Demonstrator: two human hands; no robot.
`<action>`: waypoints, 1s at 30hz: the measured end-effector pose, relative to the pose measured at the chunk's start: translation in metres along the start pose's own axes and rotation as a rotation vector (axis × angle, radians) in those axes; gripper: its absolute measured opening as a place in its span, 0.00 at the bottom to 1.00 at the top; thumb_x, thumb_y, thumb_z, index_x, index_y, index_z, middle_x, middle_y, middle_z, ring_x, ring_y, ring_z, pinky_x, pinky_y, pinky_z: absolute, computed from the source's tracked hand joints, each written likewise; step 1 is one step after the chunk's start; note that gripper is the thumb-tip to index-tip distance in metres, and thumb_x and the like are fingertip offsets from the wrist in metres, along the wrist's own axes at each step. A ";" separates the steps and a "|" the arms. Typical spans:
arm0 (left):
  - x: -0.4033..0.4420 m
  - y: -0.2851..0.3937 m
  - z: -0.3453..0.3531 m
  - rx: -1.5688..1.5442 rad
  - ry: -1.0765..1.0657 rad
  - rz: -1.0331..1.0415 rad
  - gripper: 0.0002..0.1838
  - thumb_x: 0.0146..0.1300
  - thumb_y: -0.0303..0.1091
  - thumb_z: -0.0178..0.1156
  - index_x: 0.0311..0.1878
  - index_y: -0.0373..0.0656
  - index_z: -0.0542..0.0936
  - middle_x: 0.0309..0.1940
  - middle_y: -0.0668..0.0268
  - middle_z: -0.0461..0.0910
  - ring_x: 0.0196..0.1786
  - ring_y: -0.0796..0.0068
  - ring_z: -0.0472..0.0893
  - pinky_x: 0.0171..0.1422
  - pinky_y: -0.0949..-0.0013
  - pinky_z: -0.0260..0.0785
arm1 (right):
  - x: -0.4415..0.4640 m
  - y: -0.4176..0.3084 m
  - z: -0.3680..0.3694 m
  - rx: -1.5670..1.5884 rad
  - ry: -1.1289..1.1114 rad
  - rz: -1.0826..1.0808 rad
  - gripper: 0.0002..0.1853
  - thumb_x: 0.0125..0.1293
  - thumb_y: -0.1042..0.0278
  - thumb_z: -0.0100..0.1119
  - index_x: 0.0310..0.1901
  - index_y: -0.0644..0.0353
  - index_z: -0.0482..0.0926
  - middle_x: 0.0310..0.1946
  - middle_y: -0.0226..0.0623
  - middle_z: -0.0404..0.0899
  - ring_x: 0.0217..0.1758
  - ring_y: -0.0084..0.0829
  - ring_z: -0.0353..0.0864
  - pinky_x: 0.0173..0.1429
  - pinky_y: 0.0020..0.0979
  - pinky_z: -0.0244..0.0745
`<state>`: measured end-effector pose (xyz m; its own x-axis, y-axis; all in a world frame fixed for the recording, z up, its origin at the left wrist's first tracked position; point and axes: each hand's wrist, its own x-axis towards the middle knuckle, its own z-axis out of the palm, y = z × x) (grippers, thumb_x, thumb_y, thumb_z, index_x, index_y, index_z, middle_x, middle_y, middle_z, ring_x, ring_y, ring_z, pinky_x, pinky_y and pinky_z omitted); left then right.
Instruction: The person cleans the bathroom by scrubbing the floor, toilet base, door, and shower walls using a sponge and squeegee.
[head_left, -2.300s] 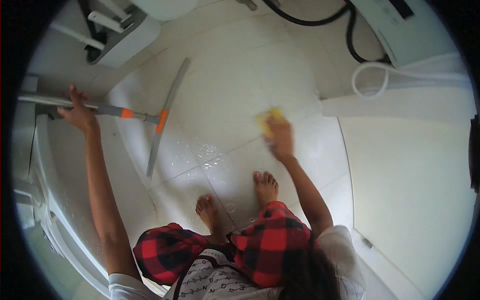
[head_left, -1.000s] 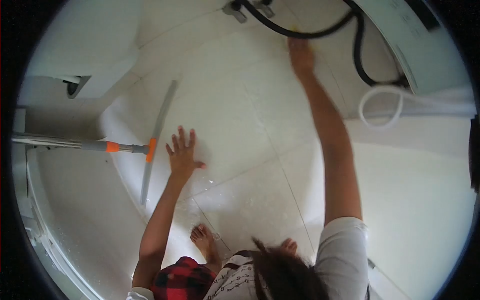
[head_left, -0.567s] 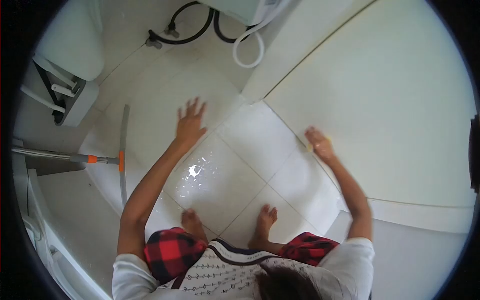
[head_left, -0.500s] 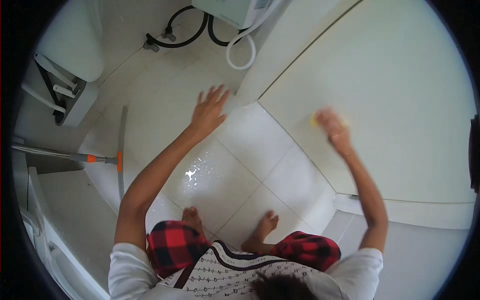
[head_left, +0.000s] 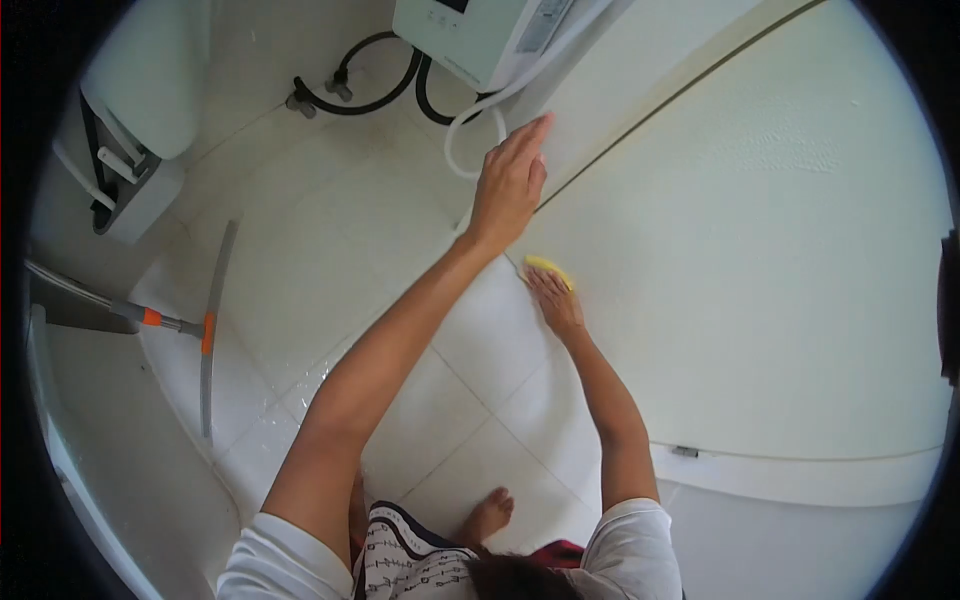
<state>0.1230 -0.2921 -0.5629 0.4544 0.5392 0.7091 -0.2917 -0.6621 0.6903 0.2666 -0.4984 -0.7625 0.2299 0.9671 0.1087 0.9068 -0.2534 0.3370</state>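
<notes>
Sponge (head_left: pixel 548 266) beneath the right hand (head_left: pixel 556 302), at the edge of a pale panel (head_left: pixel 750 300), its yellow rim showing past the fingertips. The fingers lie flat over the sponge and appear to hold it against the panel; the thumb's grip cannot be made out. Left hand (head_left: pixel 510 188): empty, fingers extended and close together, in front of a white frame (head_left: pixel 620 80); contact with the frame cannot be told. The sponge is judged light, soft and hard to damage, yielding under the fingers and springing back; if wet, it would be slippery on the smooth, seemingly stiff panel, where droplets (head_left: pixel 800 152) stand well apart from the hands. Best hold: broad, across the back, fingers spread for even pressure, thumb along one side against slipping; a pinch at one corner would likely let it fold.
</notes>
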 end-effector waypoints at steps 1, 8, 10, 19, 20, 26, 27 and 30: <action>-0.002 -0.004 0.000 -0.028 -0.017 0.009 0.24 0.60 0.24 0.49 0.62 0.40 0.65 0.59 0.58 0.68 0.60 0.61 0.68 0.61 0.60 0.58 | -0.016 0.007 0.000 -0.211 -0.080 -0.041 0.25 0.68 0.69 0.33 0.67 0.53 0.55 0.69 0.24 0.53 0.70 0.25 0.54 0.73 0.31 0.42; -0.004 0.003 0.011 0.210 -0.102 0.338 0.28 0.58 0.25 0.54 0.63 0.48 0.66 0.64 0.67 0.62 0.63 0.65 0.66 0.62 0.60 0.59 | -0.026 0.206 -0.456 -0.754 0.789 0.221 0.25 0.71 0.61 0.35 0.68 0.56 0.53 0.70 0.34 0.49 0.74 0.31 0.44 0.72 0.39 0.39; 0.006 0.014 0.018 0.208 -0.060 0.366 0.31 0.51 0.22 0.57 0.62 0.51 0.67 0.64 0.67 0.62 0.61 0.65 0.67 0.61 0.59 0.59 | -0.027 0.213 -0.458 -0.774 0.883 0.322 0.26 0.71 0.58 0.35 0.68 0.57 0.52 0.70 0.34 0.49 0.74 0.33 0.43 0.72 0.39 0.38; -0.014 0.046 0.041 0.336 -0.378 0.398 0.36 0.53 0.22 0.55 0.67 0.56 0.60 0.67 0.67 0.57 0.68 0.63 0.58 0.66 0.51 0.52 | -0.167 0.103 -0.121 -0.239 -0.124 0.098 0.25 0.71 0.57 0.35 0.66 0.58 0.56 0.68 0.35 0.54 0.70 0.34 0.52 0.66 0.40 0.47; -0.018 0.045 0.049 0.365 -0.397 0.368 0.38 0.53 0.22 0.56 0.68 0.58 0.57 0.69 0.68 0.53 0.69 0.63 0.57 0.67 0.52 0.52 | -0.180 0.128 -0.162 -0.345 -0.083 0.151 0.25 0.71 0.57 0.35 0.66 0.58 0.56 0.68 0.35 0.54 0.70 0.34 0.53 0.65 0.40 0.48; -0.038 0.031 0.088 0.322 -0.454 0.305 0.46 0.51 0.21 0.58 0.70 0.64 0.49 0.73 0.71 0.39 0.71 0.62 0.51 0.71 0.52 0.50 | -0.171 0.257 -0.516 -0.885 0.751 0.247 0.24 0.71 0.59 0.37 0.65 0.58 0.58 0.68 0.36 0.55 0.70 0.31 0.54 0.61 0.40 0.54; -0.037 0.029 0.091 0.340 -0.442 0.303 0.47 0.51 0.20 0.58 0.70 0.66 0.48 0.73 0.71 0.36 0.72 0.62 0.50 0.71 0.53 0.49 | -0.175 0.253 -0.498 -0.935 0.792 0.360 0.24 0.71 0.58 0.37 0.65 0.58 0.58 0.68 0.36 0.55 0.69 0.31 0.55 0.62 0.40 0.54; -0.033 0.033 0.082 0.471 -0.539 0.326 0.47 0.52 0.18 0.57 0.70 0.68 0.48 0.73 0.68 0.35 0.72 0.61 0.50 0.71 0.52 0.50 | -0.173 0.221 -0.390 -1.058 0.816 0.742 0.25 0.71 0.57 0.38 0.66 0.58 0.57 0.67 0.38 0.55 0.68 0.33 0.57 0.64 0.40 0.53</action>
<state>0.1675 -0.3744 -0.5755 0.7878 0.0324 0.6151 -0.1481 -0.9593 0.2402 0.2892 -0.7294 -0.3421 -0.0685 0.4335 0.8985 -0.0638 -0.9007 0.4297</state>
